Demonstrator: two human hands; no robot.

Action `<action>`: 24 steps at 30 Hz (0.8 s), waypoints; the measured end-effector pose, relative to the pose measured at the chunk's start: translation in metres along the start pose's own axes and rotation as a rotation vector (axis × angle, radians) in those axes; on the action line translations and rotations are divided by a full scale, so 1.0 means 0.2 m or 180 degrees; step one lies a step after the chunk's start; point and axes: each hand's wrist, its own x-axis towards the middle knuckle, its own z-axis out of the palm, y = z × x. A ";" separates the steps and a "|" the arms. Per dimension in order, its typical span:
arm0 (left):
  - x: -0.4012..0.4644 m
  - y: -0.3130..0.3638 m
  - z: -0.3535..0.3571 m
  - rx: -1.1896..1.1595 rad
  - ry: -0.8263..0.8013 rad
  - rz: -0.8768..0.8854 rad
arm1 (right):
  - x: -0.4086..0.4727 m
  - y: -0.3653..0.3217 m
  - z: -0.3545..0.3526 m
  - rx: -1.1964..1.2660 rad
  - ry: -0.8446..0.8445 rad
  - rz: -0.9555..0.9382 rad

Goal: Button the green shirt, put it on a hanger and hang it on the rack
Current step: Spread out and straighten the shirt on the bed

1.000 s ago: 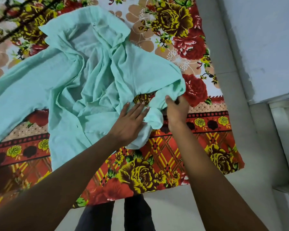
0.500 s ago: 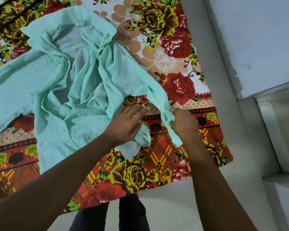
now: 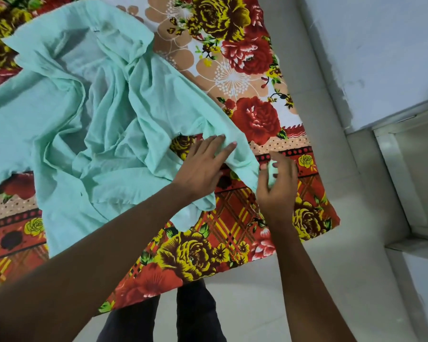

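One green shirt (image 3: 104, 124), thin and wrinkled, lies on one flowered bedsheet (image 3: 245, 77). The left hand (image 3: 203, 169) presses it with straight fingers; the right hand (image 3: 277, 183), fingers curled, pinches its edge.

Light: bright, even, diffuse | Shadows: soft, faint in folds of the green shirt (image 3: 114, 124) | Glare: none | Distortion: wide-angle bowing at edges | Blur: slight softness at the hands.

A floral bedsheet (image 3: 245, 77) covers the bed beside pale floor tiles (image 3: 331, 280) and a white wall (image 3: 381, 45).
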 end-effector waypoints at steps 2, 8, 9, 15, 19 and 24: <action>0.06 0.03 0.02 0.0138 -0.0052 0.0073 | -0.01 0.09 -0.03 -0.0094 0.0118 0.0219; 0.19 0.04 0.00 -0.0130 0.0506 0.0154 | -0.06 0.40 -0.15 -0.0126 -0.1439 -0.0125; 0.20 0.04 0.00 -0.0176 0.0588 0.0202 | -0.07 0.42 -0.16 -0.0143 -0.1554 -0.0140; 0.20 -0.07 -0.09 -0.0667 0.1307 -0.0269 | -0.07 0.43 -0.19 -0.0532 -0.1659 -0.0356; 0.18 -0.10 -0.09 -0.0620 0.1179 -0.0296 | -0.10 0.43 -0.18 -0.0937 -0.0860 -0.0298; 0.21 -0.08 -0.10 -0.0747 0.1163 -0.0109 | -0.15 0.38 -0.27 -0.1309 0.0183 -0.0031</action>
